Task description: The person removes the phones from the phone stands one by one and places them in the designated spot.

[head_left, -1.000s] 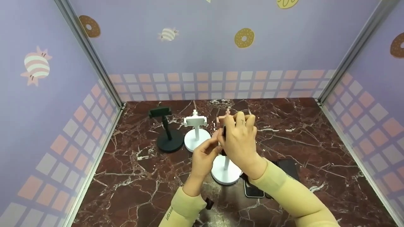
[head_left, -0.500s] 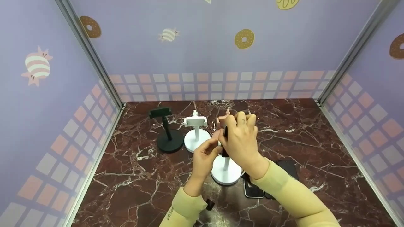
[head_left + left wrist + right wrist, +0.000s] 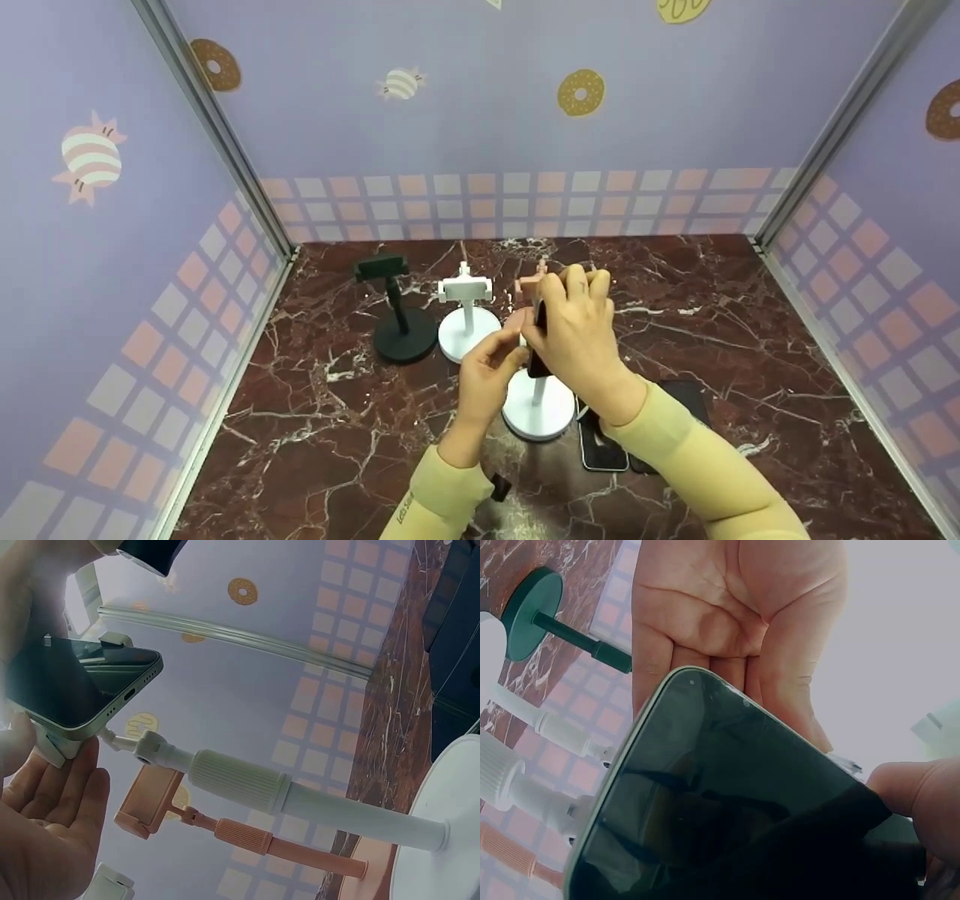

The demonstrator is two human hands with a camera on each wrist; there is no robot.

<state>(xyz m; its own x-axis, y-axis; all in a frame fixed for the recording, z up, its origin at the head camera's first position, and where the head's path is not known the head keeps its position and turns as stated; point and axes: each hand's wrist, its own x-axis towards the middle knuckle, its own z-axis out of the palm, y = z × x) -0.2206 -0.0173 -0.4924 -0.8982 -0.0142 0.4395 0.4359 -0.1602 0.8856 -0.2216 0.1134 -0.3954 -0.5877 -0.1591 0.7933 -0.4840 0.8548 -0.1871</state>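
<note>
A white phone stand (image 3: 537, 409) with a round base stands upright in front of me. My left hand (image 3: 481, 379) grips the clamp at its top, fingers under it in the left wrist view. A dark-screened smartphone (image 3: 97, 686) lies against that clamp, one clamp jaw showing over its edge. From the right side my right hand (image 3: 581, 349) holds the phone, its fingers curled behind it. The screen fills much of the right wrist view, with a left-hand finger (image 3: 922, 799) at the lower right. The back of the clamp is hidden.
Behind stand a black phone stand (image 3: 403, 337), another white one (image 3: 466, 330) and a pink one (image 3: 529, 285), partly hidden. Phones lie under my right forearm, one silver-edged (image 3: 604, 454) and one dark (image 3: 686, 397). A small black piece (image 3: 500, 487) is beside my left sleeve.
My right hand has shifted slightly to the right, and a little more of the phone shows beside it. The left hand and the stand have hardly moved.
</note>
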